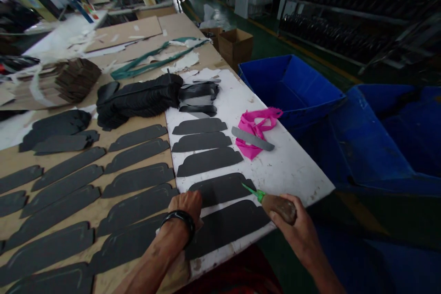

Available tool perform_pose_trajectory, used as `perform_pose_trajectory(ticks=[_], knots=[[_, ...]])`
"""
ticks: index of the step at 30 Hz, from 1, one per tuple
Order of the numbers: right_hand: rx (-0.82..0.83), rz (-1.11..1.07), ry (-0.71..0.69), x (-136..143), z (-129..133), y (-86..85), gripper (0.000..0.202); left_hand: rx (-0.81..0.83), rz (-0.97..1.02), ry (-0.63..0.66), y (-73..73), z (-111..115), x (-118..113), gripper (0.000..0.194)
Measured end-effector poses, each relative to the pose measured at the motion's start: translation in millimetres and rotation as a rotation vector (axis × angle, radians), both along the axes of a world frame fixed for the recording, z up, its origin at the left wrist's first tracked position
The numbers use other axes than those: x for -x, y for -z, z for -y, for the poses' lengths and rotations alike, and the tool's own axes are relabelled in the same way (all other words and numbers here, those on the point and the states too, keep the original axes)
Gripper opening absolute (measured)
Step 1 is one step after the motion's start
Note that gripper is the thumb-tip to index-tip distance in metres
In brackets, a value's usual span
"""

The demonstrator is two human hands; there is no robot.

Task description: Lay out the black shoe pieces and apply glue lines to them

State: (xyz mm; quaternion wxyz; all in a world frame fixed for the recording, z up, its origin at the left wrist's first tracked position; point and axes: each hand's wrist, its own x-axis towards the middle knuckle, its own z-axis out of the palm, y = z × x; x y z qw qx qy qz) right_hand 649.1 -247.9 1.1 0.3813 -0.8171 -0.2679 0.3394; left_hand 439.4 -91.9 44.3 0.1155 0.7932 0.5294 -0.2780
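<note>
My right hand [296,225] is closed around a tool with a rounded brown body [279,207] and a thin green pointed tip [253,190]. The tip hovers at the right end of a dark grey cut piece [223,188]; I cannot tell whether it touches. My left hand [188,204], with a black band on the wrist, rests closed at that piece's left end, fingers curled under and hidden. Nearest my body lies another dark cut piece [229,227]. More such pieces [210,161] lie in a column beyond, on the white surface.
Rows of dark pieces [138,179] cover the brown board on the left. Behind them sit black stacks [138,101] and a tied brown bundle [58,82]. Pink cloth [253,124] with a grey strip [253,138] lies right. Blue bins [289,82] stand beside the table edge.
</note>
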Motion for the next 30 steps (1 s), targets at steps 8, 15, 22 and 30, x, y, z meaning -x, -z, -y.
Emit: perform_pose_trajectory(ticks=[8, 15, 22, 30], knots=[[0.011, -0.026, -0.024, -2, -1, 1.1, 0.044, -0.064, 0.315, -0.036, 0.1, -15, -38, 0.04], [-0.007, -0.074, -0.028, -6, -2, 0.8, 0.044, -0.168, 0.62, -0.161, 37.5, -14, -73, 0.041], [-0.048, -0.102, 0.006, -6, 0, -2.2, 0.042, -0.403, 0.912, -0.289, 34.0, -39, -94, 0.04], [-0.088, -0.402, 0.153, -3, 5, -5.2, 0.052, -0.492, 1.112, -0.418, 48.4, -45, -93, 0.03]])
